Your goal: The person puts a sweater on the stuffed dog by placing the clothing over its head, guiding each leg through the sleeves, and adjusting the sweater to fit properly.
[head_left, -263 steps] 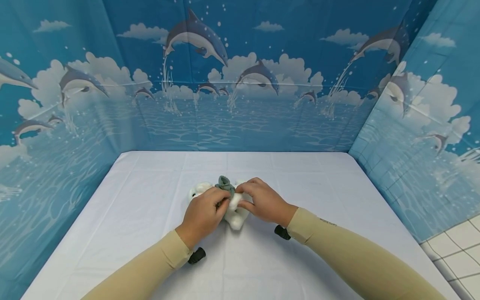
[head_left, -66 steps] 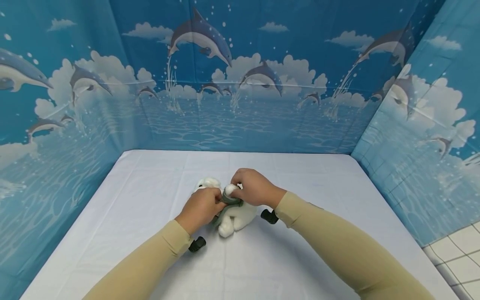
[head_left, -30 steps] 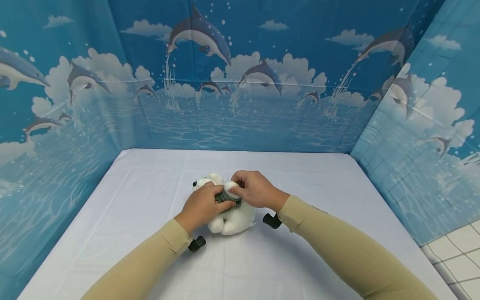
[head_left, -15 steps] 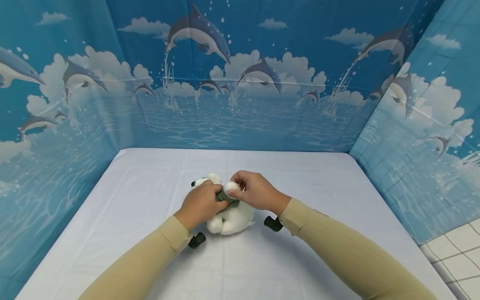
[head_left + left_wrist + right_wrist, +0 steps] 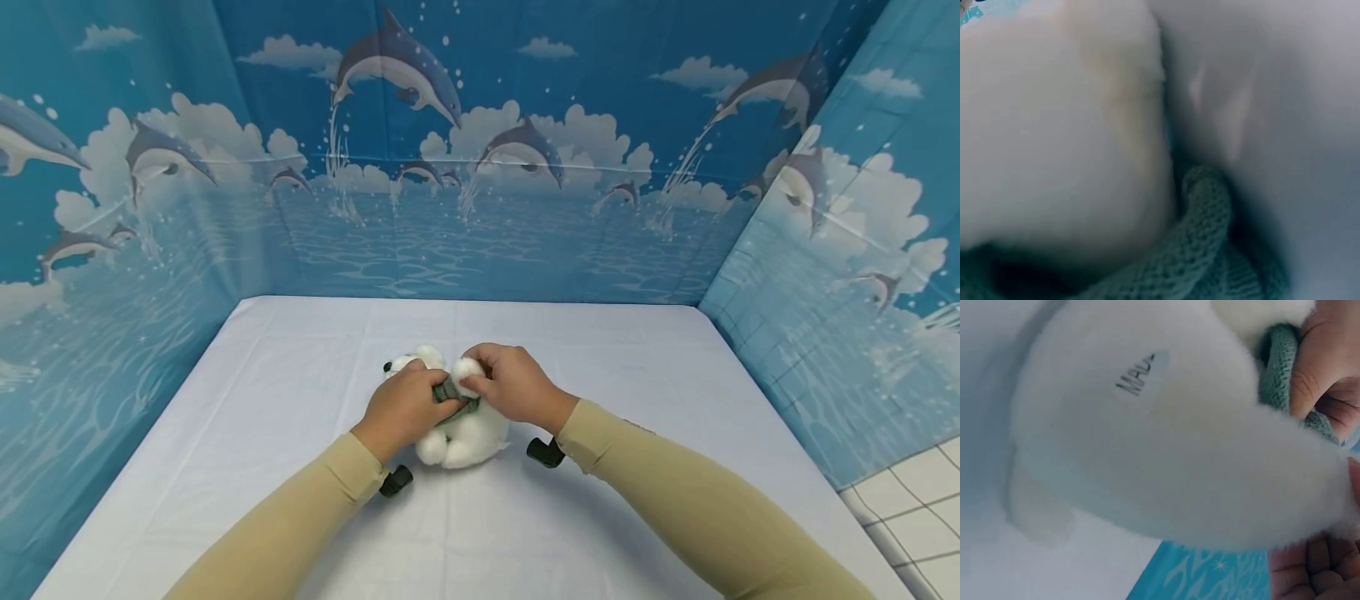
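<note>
Dolphin curtain (image 5: 480, 242) behind; left hand (image 5: 403, 408), pinching green knit (image 5: 446, 390), overlaps plush (image 5: 468, 440). Right hand (image 5: 519, 385) pinches limb (image 5: 467, 370). Lettered tag (image 5: 1141, 382): right wrist view only.

Tag (image 5: 1142, 375) reading "MAD", on white plush (image 5: 1166, 469)

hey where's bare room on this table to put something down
The white table looks bare behind the plush toy up to the dolphin curtain, and left of the left sleeve. Crowded: around the toy, where the left hand holds green knit and the right hand pinches a paw.
</note>
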`<state>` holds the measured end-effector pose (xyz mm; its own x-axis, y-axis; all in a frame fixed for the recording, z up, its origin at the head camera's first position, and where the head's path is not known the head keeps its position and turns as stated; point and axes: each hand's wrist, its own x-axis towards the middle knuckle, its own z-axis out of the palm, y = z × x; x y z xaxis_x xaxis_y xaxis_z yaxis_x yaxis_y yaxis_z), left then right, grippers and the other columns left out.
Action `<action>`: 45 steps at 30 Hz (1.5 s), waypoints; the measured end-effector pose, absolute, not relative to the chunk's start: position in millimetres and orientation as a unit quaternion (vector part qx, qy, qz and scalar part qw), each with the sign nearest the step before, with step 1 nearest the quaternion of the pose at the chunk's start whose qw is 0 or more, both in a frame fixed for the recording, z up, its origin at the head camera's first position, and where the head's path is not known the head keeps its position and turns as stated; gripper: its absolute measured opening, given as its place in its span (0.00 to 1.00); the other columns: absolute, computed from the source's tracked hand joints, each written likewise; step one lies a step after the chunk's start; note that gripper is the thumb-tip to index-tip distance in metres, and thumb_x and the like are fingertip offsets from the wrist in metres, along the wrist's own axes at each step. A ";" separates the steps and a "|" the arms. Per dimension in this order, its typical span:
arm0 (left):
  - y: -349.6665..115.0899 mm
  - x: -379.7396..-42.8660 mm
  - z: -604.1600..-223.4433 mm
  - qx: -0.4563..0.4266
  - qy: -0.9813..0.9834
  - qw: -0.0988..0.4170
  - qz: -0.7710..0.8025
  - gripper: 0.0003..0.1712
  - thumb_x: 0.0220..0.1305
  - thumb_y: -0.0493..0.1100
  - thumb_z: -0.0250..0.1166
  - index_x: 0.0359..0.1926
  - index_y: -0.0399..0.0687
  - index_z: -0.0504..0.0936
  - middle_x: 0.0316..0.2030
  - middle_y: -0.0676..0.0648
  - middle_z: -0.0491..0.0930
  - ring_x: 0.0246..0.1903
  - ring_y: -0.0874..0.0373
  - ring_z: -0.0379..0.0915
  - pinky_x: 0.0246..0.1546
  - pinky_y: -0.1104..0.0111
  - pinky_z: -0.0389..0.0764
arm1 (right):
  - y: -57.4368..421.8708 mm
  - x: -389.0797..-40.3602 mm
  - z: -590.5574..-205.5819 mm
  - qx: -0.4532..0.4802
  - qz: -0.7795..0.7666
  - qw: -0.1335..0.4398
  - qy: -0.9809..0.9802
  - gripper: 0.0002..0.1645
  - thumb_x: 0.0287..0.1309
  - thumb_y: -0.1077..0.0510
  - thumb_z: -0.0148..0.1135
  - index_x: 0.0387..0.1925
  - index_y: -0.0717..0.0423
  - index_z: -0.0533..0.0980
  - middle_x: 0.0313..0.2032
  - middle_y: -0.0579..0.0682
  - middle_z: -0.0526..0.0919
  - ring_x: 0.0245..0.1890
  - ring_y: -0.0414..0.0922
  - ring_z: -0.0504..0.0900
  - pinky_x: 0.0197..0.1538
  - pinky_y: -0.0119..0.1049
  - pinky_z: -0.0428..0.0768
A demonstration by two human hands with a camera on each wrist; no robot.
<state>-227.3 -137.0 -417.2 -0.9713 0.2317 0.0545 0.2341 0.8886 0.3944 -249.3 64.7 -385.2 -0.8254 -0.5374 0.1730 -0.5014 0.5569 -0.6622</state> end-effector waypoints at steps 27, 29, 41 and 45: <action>-140.8 -226.8 -402.9 -0.127 -0.979 -0.036 -0.154 0.26 0.69 0.59 0.71 0.62 0.54 0.86 0.40 0.48 0.76 0.32 0.56 0.69 0.35 0.62 0.77 | 68.3 -250.1 -384.5 -0.340 -0.333 0.066 0.877 0.21 0.76 0.59 0.62 0.66 0.50 0.78 0.48 0.52 0.86 0.42 0.42 0.82 0.46 0.38 0.83; -141.5 -226.5 -402.7 -0.128 -0.979 -0.039 -0.155 0.25 0.70 0.60 0.70 0.61 0.55 0.86 0.40 0.48 0.75 0.32 0.56 0.69 0.35 0.61 0.77 | 66.9 -250.2 -385.1 -0.351 -0.320 0.069 0.878 0.19 0.75 0.57 0.64 0.63 0.51 0.79 0.57 0.50 0.84 0.52 0.44 0.84 0.52 0.40 0.84; -159.6 -214.6 -401.0 -0.121 -0.969 -0.005 -0.214 0.36 0.72 0.66 0.65 0.72 0.55 0.77 0.40 0.49 0.72 0.27 0.57 0.68 0.30 0.64 0.72 | 74.8 -251.5 -387.9 -0.269 -0.345 0.071 0.896 0.16 0.76 0.54 0.63 0.58 0.56 0.76 0.45 0.54 0.86 0.35 0.43 0.81 0.37 0.38 0.82; -166.4 -212.6 -398.3 -0.122 -0.967 0.023 -0.222 0.34 0.74 0.66 0.63 0.70 0.54 0.78 0.41 0.49 0.73 0.30 0.58 0.71 0.32 0.64 0.74 | 80.7 -253.2 -392.0 -0.248 -0.371 0.068 0.892 0.17 0.77 0.55 0.61 0.61 0.55 0.74 0.39 0.53 0.84 0.28 0.43 0.77 0.32 0.37 0.79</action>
